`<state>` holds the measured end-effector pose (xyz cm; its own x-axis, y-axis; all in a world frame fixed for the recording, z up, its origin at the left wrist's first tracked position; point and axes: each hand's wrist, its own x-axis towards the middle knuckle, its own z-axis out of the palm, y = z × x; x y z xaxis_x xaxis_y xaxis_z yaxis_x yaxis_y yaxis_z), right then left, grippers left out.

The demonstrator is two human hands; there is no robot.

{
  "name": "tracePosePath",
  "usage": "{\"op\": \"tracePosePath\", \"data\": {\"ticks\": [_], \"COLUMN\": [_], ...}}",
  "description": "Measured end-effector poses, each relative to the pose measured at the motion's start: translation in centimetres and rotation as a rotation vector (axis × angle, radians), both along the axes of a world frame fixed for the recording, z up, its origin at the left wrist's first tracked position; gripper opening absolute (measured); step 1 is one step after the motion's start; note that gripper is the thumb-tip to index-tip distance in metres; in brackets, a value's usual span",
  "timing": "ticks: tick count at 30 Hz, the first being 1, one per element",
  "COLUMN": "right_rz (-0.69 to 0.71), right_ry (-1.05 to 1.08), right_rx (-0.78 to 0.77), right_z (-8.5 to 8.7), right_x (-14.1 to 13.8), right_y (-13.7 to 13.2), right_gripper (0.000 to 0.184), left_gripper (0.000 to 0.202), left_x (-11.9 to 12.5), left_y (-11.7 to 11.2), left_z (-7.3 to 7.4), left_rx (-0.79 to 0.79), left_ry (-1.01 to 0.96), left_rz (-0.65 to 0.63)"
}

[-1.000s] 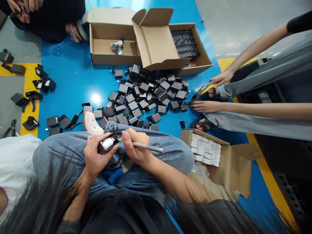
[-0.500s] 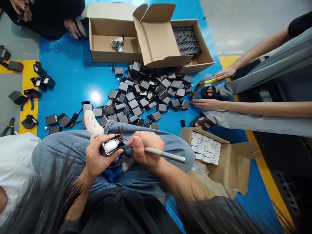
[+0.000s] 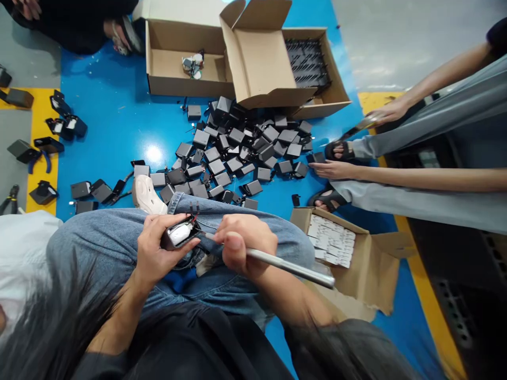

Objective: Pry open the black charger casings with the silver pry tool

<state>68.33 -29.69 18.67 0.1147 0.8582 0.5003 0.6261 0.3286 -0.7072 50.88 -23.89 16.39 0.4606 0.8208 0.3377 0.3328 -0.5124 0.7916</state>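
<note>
My left hand is closed round a small dark grey box-shaped case, whose open end faces up and to the right. A white part sits inside it, and thin red wires stick out at its upper edge. In my right hand is a silver metal rod tool, gripped near the middle. Its thin tip points at the case's open right end; whether it touches is hard to tell. Both hands are above my lap.
Many grey cases lie piled on the blue floor. Beyond stand an open cardboard box and another with black parts. A box with white pieces is at right. A co-worker's hands hold a tool and case.
My right hand has moved slightly right with the metal rod tool, drawing its tip back from the case. The co-worker's upper hand at right has swung its tool lower.
</note>
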Motion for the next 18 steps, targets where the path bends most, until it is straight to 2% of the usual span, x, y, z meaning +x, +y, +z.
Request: {"op": "tracePosePath", "data": {"ticks": [3, 18], "right_rz": [-0.006, -0.02], "right_ry": [0.079, 0.031], "right_rx": [0.15, 0.111], "right_z": [1.03, 1.01], "right_x": [-0.28, -0.39], "right_y": [0.81, 1.08], "right_gripper": [0.034, 0.044], "left_gripper": [0.04, 0.036], "left_x": [-0.04, -0.03], "left_y": [0.02, -0.03], "left_z": [0.04, 0.33], "left_rx": [0.017, 0.034], "left_ry": [0.002, -0.033], "left_rz": [-0.014, -0.018]}}
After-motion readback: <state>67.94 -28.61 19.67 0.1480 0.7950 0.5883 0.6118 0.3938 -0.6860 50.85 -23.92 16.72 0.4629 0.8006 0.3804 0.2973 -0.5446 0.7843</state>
